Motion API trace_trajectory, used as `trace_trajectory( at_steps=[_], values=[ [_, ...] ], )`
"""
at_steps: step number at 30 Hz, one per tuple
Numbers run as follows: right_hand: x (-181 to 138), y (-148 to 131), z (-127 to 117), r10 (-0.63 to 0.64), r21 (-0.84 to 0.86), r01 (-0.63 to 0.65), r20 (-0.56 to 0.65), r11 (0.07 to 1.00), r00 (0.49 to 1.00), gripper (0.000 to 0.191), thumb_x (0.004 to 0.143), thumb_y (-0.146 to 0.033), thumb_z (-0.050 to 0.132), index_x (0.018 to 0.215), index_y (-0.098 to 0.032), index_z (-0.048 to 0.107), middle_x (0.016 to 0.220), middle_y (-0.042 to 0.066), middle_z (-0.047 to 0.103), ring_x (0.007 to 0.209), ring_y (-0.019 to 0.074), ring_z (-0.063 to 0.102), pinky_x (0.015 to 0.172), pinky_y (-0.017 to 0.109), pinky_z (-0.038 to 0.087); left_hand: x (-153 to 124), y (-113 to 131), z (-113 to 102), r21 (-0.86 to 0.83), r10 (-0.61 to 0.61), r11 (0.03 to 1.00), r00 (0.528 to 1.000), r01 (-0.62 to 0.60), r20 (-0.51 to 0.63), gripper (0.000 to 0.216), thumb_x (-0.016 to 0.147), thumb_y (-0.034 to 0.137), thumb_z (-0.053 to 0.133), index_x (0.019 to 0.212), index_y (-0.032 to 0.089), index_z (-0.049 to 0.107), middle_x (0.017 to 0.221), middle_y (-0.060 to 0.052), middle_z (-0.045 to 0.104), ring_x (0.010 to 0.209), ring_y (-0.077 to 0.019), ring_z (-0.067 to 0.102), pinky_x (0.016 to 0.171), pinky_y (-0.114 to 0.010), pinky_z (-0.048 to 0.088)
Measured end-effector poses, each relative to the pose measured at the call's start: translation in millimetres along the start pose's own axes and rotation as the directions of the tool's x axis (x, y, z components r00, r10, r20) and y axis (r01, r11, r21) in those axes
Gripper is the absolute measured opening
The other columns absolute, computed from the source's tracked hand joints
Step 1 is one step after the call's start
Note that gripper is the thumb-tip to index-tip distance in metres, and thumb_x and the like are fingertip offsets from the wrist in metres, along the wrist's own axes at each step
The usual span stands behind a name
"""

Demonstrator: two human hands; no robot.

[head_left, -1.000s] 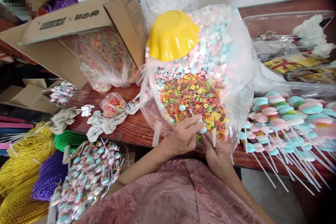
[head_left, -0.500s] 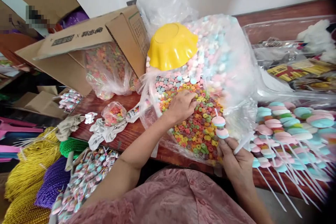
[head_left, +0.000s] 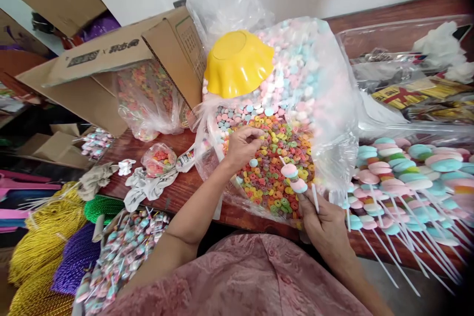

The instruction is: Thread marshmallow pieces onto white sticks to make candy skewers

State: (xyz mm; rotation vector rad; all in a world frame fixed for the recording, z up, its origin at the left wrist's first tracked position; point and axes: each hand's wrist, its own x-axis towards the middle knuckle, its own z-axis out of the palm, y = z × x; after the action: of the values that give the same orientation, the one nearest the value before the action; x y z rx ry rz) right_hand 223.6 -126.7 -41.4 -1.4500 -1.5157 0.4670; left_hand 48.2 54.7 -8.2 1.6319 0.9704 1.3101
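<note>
My right hand (head_left: 324, 224) grips a candy skewer (head_left: 289, 171), a white stick threaded with pink-and-blue marshmallow discs, its bare tip pointing up. Another white stick (head_left: 315, 198) pokes out between the same hand's fingers. Over the pile of colourful ring candies (head_left: 276, 177), my left hand (head_left: 242, 148) has its fingers curled into a pinch; whatever is between them is hidden. Just below that hand is a small pale-blue round candy (head_left: 254, 162). Pink, white and blue round candies (head_left: 231, 116) lie behind the rings in a clear plastic bag (head_left: 329, 89).
An upturned yellow bowl (head_left: 240, 66) rests on the bag. To the left stands a cardboard box (head_left: 177, 54) with bagged ring candies. Several finished candy skewers (head_left: 403, 177) are stacked at the right, in front of a clear plastic tray (head_left: 414, 131). A grey cloth (head_left: 148, 187) lies on the table.
My left hand has drawn back leftwards off the rings, its fingers now pinched. My right hand has shifted left with the candy skewer, which tilts more to the left.
</note>
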Motion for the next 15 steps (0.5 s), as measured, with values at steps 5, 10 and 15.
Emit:
trace_trajectory(
  at_steps=[5,10,15],
  values=[
    [10,-7,2,-0.085,-0.100,0.088,0.034,0.991,0.996,0.023,0.095,-0.019,0.049,0.078,-0.017,0.064,0.055,-0.005,0.043,0.047,0.0097,0.040,0.048,0.023,0.033,-20,21,-7,-0.431,-0.337,0.852,0.941,0.297,-0.018,0.026,0.051,0.020,0.090,0.069,0.016,0.071,0.071,0.002,0.067,0.065,-0.0095,0.061,0.064,-0.024,0.053],
    [13,-11,9,-0.141,-0.173,0.156,0.094,0.973,0.986,0.023,0.091,-0.014,0.046,0.075,-0.018,0.062,0.055,-0.004,0.045,0.046,0.0110,0.040,0.049,0.025,0.032,-40,30,-9,-0.347,-0.121,0.935,0.984,0.070,-0.130,0.022,0.062,0.024,0.089,0.072,0.017,0.071,0.074,0.001,0.067,0.068,-0.0099,0.062,0.065,-0.023,0.052],
    [13,-12,14,-0.136,-0.223,0.175,0.178,0.959,0.975,0.028,0.086,-0.011,0.042,0.088,-0.017,0.069,0.064,0.002,0.064,0.051,0.0149,0.055,0.052,0.025,0.040,-56,36,-17,0.054,0.386,0.922,0.918,-0.383,-0.095,0.007,0.082,0.012,0.073,0.081,0.019,0.071,0.085,-0.002,0.068,0.081,-0.0117,0.064,0.075,-0.025,0.053]
  ],
)
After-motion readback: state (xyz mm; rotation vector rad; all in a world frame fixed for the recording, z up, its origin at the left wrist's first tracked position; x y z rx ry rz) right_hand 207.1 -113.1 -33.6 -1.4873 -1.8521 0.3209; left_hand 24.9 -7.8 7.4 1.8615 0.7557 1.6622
